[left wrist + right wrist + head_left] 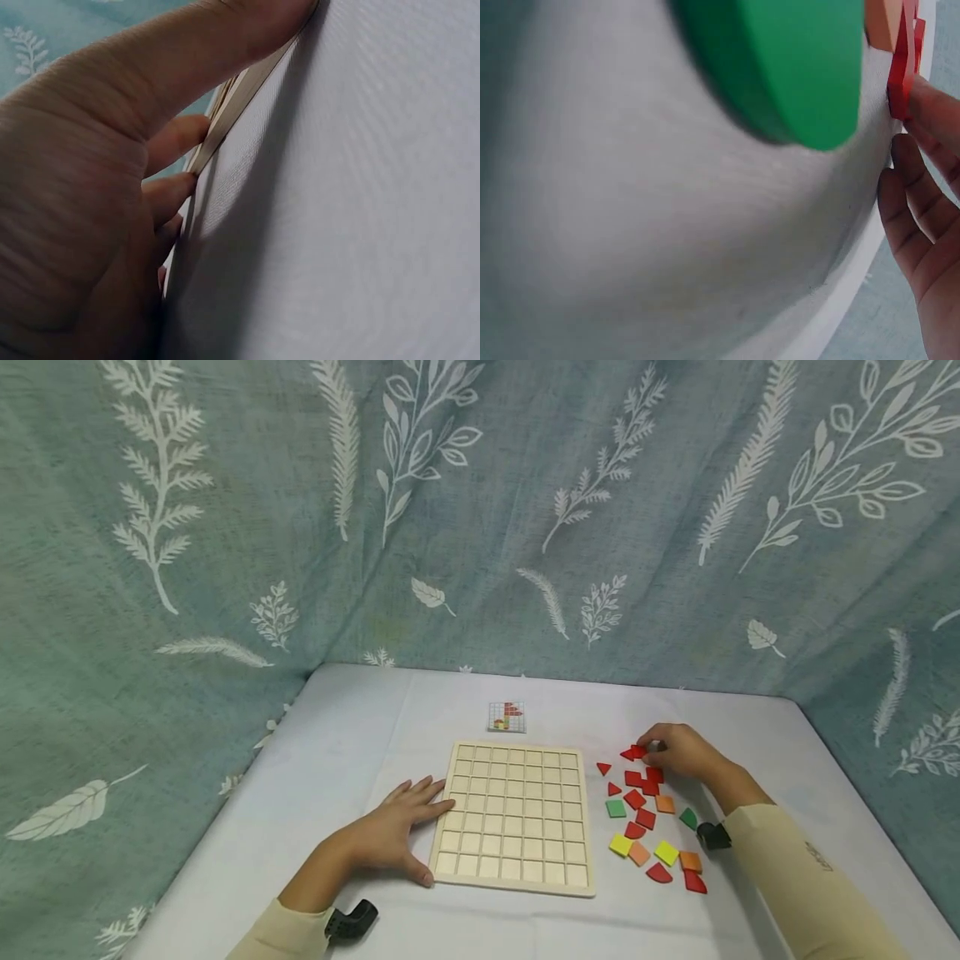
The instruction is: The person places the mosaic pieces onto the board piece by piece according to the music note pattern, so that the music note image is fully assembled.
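Observation:
A wooden grid board (513, 817) lies flat on the table. My left hand (393, 831) rests at its left edge with fingers spread, the thumb near the lower left corner. In the left wrist view the fingertips (180, 187) touch the board's rim. To the right of the board, my right hand (678, 750) pinches a red tile (638, 750) at the far end of the scattered pieces. A red triangle (627, 755) is right beside that tile. The right wrist view shows fingers (911, 176) by the red pieces (902, 75); the pinch itself is partly hidden.
Several red tiles (634, 799) lie right of the board, with green (616, 809), yellow (667, 853) and orange (665, 804) ones. A green rounded tile (688, 817) lies near the right wrist camera. A small pattern card (507, 717) sits behind the board. Patterned cloth (480, 527) hangs behind the table.

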`<state>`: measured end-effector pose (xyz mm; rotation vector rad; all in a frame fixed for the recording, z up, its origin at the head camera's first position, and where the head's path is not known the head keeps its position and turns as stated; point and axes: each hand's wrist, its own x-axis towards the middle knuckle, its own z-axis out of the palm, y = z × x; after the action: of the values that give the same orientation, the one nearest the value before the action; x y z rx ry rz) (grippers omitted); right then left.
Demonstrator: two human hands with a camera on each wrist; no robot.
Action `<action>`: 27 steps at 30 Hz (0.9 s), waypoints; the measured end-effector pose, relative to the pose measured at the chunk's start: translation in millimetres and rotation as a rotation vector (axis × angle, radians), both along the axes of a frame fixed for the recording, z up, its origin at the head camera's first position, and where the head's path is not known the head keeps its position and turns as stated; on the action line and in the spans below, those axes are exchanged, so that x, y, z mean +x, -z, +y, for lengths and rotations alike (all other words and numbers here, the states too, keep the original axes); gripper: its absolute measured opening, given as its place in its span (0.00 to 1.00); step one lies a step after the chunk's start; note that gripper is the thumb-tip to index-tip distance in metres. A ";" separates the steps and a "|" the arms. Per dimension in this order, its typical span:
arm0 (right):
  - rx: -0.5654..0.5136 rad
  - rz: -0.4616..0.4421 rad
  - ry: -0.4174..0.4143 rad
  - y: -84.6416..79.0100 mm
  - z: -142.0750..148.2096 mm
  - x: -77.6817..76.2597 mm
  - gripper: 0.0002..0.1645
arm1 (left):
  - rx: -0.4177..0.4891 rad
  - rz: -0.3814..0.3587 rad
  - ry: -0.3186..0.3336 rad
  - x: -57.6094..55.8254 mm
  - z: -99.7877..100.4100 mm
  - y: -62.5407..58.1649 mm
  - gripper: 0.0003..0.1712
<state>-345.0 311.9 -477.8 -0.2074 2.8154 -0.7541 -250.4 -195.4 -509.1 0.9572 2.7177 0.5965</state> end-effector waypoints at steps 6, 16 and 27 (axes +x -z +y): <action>0.032 0.055 -0.013 -1.9 -4.2 5.8 0.20 | 0.015 0.022 -0.011 4.4 1.0 -1.7 0.70; 0.033 0.166 -0.004 -10.4 -13.7 17.1 0.18 | -0.002 0.043 0.005 -3.0 1.4 -6.7 0.69; 0.105 0.246 -0.170 -18.9 -41.2 36.6 0.14 | -0.011 0.029 0.008 1.6 -0.4 -1.1 0.70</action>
<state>-308.3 270.7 -458.8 -0.5480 3.0055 -0.5771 -248.8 -195.8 -508.0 0.9812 2.7384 0.5706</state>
